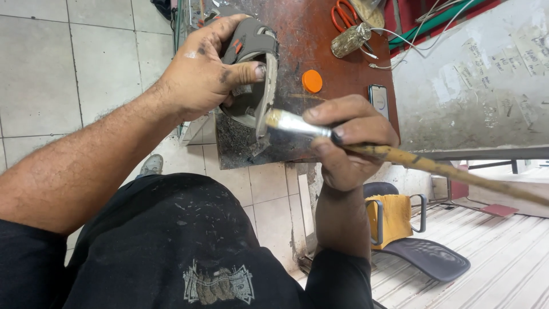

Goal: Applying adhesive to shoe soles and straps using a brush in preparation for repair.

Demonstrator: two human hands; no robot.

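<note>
The left hand (pixel 203 68) gripped a grey sandal (pixel 251 74) from above, fingers curled over the upper and the thumb pressed against the strap side. The sandal was held on edge over the near part of the bench (pixel 320 57), with its sole rim turned toward the right hand. Orange accents were visible on the strap.

The right hand (pixel 346 140) was closed around a brush (pixel 343 140), with thumb and forefinger pinching the metal ferrule and the remaining fingers wrapped beneath it. The brush's long yellowish handle extended past the hand to the lower right. The brush head met the edge of the sandal sole, just below the left thumb.

The bench had a worn, dark reddish top. On it lay an orange round lid (pixel 312 80) just beyond the right hand, a phone (pixel 379 100) near the right edge, a glittery cylindrical container (pixel 350 40) lying on its side, and orange-handled scissors (pixel 345 14) at the far end. A chair with a yellow back (pixel 392 220) stood on the floor below the right forearm.
</note>
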